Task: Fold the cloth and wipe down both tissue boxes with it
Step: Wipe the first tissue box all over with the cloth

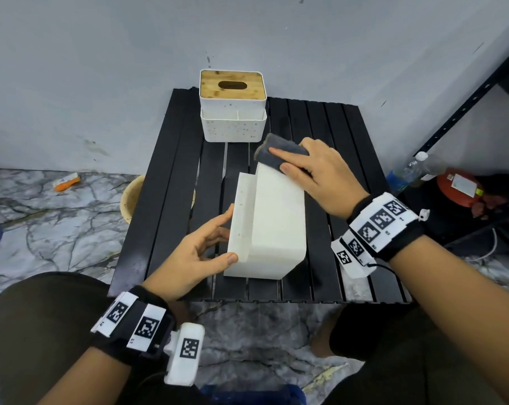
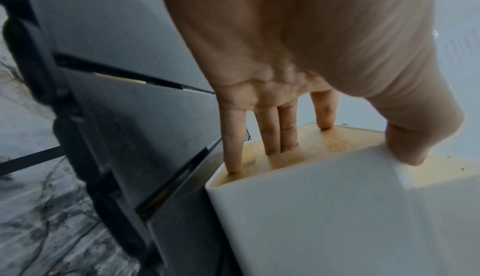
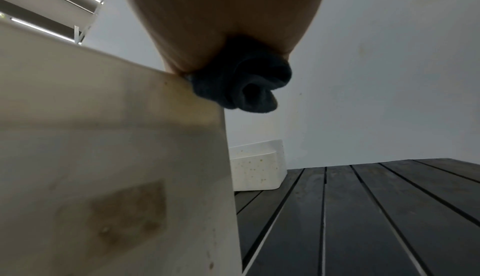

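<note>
Cloth (image 1: 279, 153), folded into a dark grey pad, sits clamped under your right hand (image 1: 317, 176), thumb beneath and fingers (image 1: 276, 152) flat on top, pressed to the far upper edge of the near tissue box (image 1: 272, 229). Your left hand (image 1: 200, 252) braces that box from the left: the wrist view shows straight fingers (image 2: 235, 143) planted on its wooden lid (image 2: 306, 147), two reaching into the slot, thumb hooked over the white rim. You have tipped this white box onto its side near the middle of the black slatted table (image 1: 349, 159), lid facing left, bottom facing right, long axis running near to far. By the look of it, the wipe of the first box is under way, and the next stroke calls for dragging the pad back toward you along the upward face while the left hand keeps the box from sliding. A second tissue box (image 1: 233, 105), upright with its bamboo lid and slot facing up and a speckled tray on its near side, waits at the far edge of the table against the wall, apparently yet to be wiped. Beyond the table's left edge, a pale bowl (image 1: 132, 197) rests on the marble floor.
</note>
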